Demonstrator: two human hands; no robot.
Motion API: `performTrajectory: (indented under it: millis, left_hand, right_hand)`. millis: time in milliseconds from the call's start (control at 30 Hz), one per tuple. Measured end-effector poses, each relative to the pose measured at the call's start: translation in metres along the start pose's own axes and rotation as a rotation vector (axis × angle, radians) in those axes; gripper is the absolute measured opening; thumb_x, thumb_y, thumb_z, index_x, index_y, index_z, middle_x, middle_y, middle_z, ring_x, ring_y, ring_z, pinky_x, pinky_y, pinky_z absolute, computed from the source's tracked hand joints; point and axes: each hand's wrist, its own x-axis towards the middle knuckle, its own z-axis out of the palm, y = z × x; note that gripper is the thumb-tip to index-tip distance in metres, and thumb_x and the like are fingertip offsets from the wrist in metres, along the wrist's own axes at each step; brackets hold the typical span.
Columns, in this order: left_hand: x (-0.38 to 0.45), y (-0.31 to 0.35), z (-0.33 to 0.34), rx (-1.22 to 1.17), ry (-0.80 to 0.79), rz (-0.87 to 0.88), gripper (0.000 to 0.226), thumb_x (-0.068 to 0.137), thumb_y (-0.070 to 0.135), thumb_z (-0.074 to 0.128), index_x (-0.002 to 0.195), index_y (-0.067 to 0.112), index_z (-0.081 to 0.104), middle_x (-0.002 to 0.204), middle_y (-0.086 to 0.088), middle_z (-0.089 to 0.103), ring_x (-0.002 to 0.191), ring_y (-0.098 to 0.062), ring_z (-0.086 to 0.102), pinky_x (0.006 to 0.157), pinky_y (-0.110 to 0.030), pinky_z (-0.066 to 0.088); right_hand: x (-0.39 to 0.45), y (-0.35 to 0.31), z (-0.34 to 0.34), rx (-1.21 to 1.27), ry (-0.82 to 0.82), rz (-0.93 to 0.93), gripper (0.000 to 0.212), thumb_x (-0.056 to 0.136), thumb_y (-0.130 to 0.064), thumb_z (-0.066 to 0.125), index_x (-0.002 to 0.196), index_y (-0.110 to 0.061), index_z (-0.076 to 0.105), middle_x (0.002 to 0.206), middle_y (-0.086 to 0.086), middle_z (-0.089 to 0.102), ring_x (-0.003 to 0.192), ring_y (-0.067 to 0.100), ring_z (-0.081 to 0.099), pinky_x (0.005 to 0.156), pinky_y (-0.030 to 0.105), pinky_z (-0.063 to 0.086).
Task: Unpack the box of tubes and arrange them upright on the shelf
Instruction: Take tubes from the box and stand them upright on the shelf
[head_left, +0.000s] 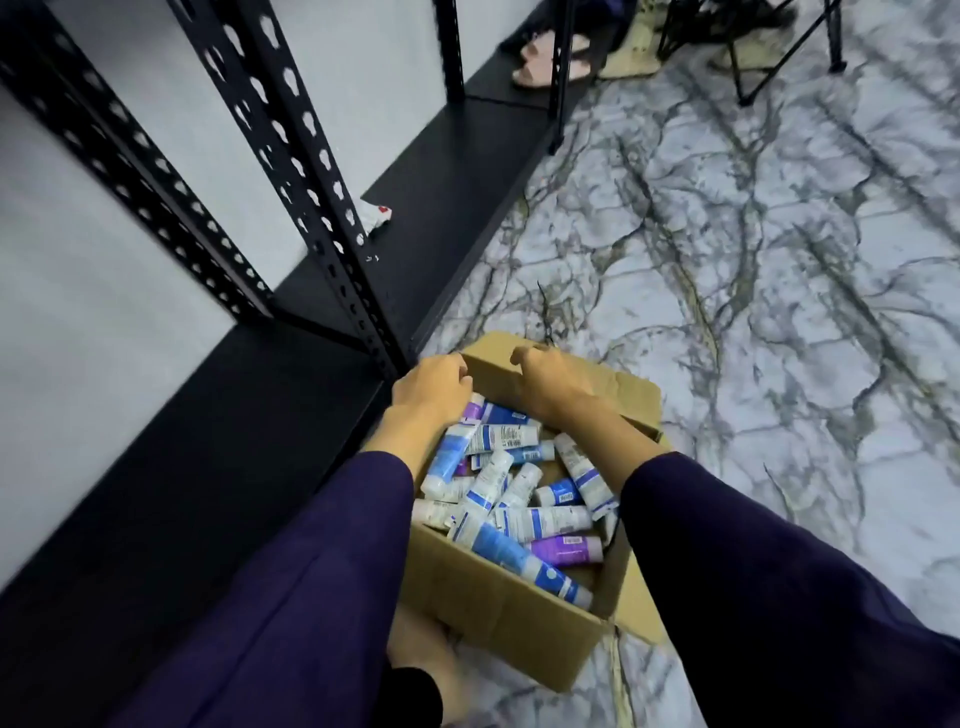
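Note:
An open cardboard box (498, 608) stands on the floor beside the black metal shelf (218, 441). Several white, blue and purple tubes (511, 499) lie jumbled inside it. My left hand (431, 387) is at the box's far left corner with its fingers curled over the far flap. My right hand (550, 382) grips that same flap's top edge, fingers hooked over it. Both arms reach across the box in dark purple sleeves. No tubes stand on the shelf's low board in view.
The shelf's slotted uprights (306, 187) rise at left against a white wall. A small white and red wrapper (375, 218) lies on the low board. Marble-patterned floor (753, 270) spreads to the right. A person's sandalled foot (540, 60) and black chair legs (779, 52) are far back.

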Motion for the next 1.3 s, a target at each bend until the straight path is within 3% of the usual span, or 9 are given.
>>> performTrajectory:
  millis: [100,267,367,467,633,800,1000,1167,1300]
  left_hand:
    - [0.018,-0.020,0.052,-0.029,-0.076,-0.017,0.028,0.097,0.025,0.046,0.120,0.018,0.060,0.122,-0.007,0.061,0.109,-0.031,0.058,0.087,-0.038,0.048]
    - [0.041,-0.052,0.123,-0.115,-0.163,-0.054,0.033,0.097,0.014,0.049,0.129,0.008,0.053,0.129,-0.015,0.054,0.118,-0.031,0.050,0.095,-0.038,0.040]
    - [0.050,-0.072,0.154,-0.127,-0.175,-0.092,0.041,0.097,0.017,0.050,0.138,0.013,0.045,0.135,-0.013,0.048,0.121,-0.030,0.048,0.097,-0.039,0.040]
    - [0.056,-0.089,0.175,-0.152,-0.179,-0.119,0.052,0.096,0.016,0.052,0.145,0.018,0.034,0.138,-0.011,0.043,0.119,-0.029,0.049,0.097,-0.039,0.043]
    - [0.057,-0.100,0.196,-0.145,-0.219,-0.097,0.067,0.097,0.020,0.051,0.152,0.029,0.014,0.149,-0.009,0.025,0.123,-0.029,0.046,0.100,-0.041,0.041]
    - [0.052,-0.096,0.211,-0.001,-0.289,-0.134,0.074,0.098,0.029,0.049,0.149,0.043,-0.003,0.137,-0.019,0.035,0.119,-0.031,0.043,0.100,-0.045,0.039]
    - [0.034,-0.091,0.209,-0.225,-0.298,-0.200,0.080,0.096,0.018,0.053,0.149,0.045,0.000,0.129,-0.016,0.027,0.102,-0.028,0.051,0.091,-0.039,0.047]
    - [0.018,-0.085,0.175,-0.423,-0.229,-0.171,0.074,0.096,0.009,0.050,0.149,0.044,0.012,0.121,-0.013,0.029,0.095,-0.028,0.052,0.095,-0.045,0.047]
    - [0.007,-0.066,0.126,-0.491,-0.052,-0.104,0.071,0.095,0.009,0.052,0.149,0.040,0.019,0.122,-0.011,0.033,0.099,-0.025,0.051,0.097,-0.035,0.043]
  right_hand:
    - [0.008,0.019,0.052,0.028,-0.061,0.056,0.025,0.092,-0.011,0.046,0.114,-0.006,0.054,0.113,0.016,0.058,0.106,0.037,0.055,0.082,0.042,0.044]
    - [0.019,0.041,0.127,0.030,-0.158,0.130,0.032,0.093,-0.012,0.044,0.125,-0.007,0.050,0.127,0.017,0.052,0.116,0.036,0.048,0.090,0.043,0.043]
    - [0.031,0.047,0.161,0.043,-0.181,0.133,0.034,0.095,-0.012,0.044,0.128,-0.007,0.046,0.130,0.019,0.049,0.118,0.037,0.046,0.092,0.043,0.042]
    - [0.046,0.052,0.181,0.049,-0.183,0.113,0.044,0.098,-0.024,0.047,0.140,-0.016,0.038,0.140,0.015,0.045,0.125,0.034,0.044,0.099,0.047,0.042]
    - [0.061,0.059,0.198,-0.047,-0.206,0.051,0.052,0.097,-0.039,0.047,0.146,-0.033,0.030,0.146,0.008,0.040,0.136,0.030,0.032,0.112,0.048,0.021]
    - [0.068,0.058,0.203,-0.087,-0.299,0.108,0.065,0.089,-0.052,0.055,0.146,-0.040,0.026,0.139,0.014,0.041,0.132,0.035,0.033,0.108,0.050,0.029]
    - [0.053,0.060,0.198,0.149,-0.289,0.208,0.061,0.090,-0.042,0.057,0.142,-0.034,0.026,0.119,0.011,0.062,0.105,0.032,0.058,0.088,0.044,0.049]
    - [0.027,0.052,0.173,0.333,-0.228,0.243,0.065,0.090,-0.034,0.061,0.143,-0.040,0.024,0.081,0.003,0.065,0.069,0.019,0.062,0.066,0.040,0.056]
    - [0.006,0.035,0.133,0.537,-0.093,0.173,0.063,0.089,-0.030,0.063,0.140,-0.040,0.029,0.091,0.000,0.069,0.062,0.011,0.061,0.064,0.037,0.057]
